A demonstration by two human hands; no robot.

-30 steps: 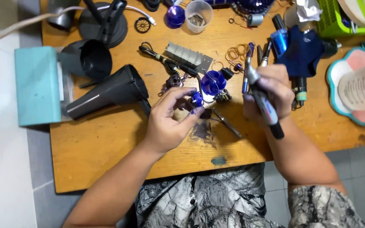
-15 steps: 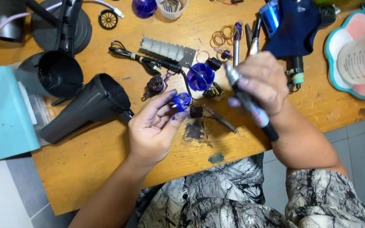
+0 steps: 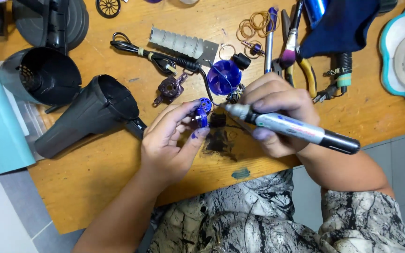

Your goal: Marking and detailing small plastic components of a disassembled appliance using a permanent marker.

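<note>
The fingers [image 3: 191, 110] of the left hand [image 3: 169, 140] pinch a small blue motor part [image 3: 201, 111], thumb below and fingertips above, holding it up just off the wooden tabletop [image 3: 94, 178]. At three o'clock from it, the right hand [image 3: 277, 115] is wrapped firmly around a grey marker pen [image 3: 291, 127], fingers pressed together along the barrel, black cap end pointing out toward four o'clock and the tip nearly touching the part. Blue ink stains the left fingertips, and a dark smudge [image 3: 219, 143] sits on the wood directly beneath the two hands.

Just at twelve o'clock from the pen tip lies a blue fan impeller [image 3: 223, 77], and at ten o'clock a brown bracket piece [image 3: 168, 89]. Farther out at nine o'clock the black hair dryer housing [image 3: 87, 115] lies open and empty, with its black nozzle shell [image 3: 41, 75] beyond it. A black power cord [image 3: 151, 56] and a ribbed white heating-element holder [image 3: 181, 44] rest at eleven o'clock. Pliers with yellow handles [image 3: 303, 70] and some rubber bands [image 3: 254, 23] lie at one o'clock.

To my eye the dryer is fully taken apart; the small part is being marked, and all reassembly looks left to do.
</note>
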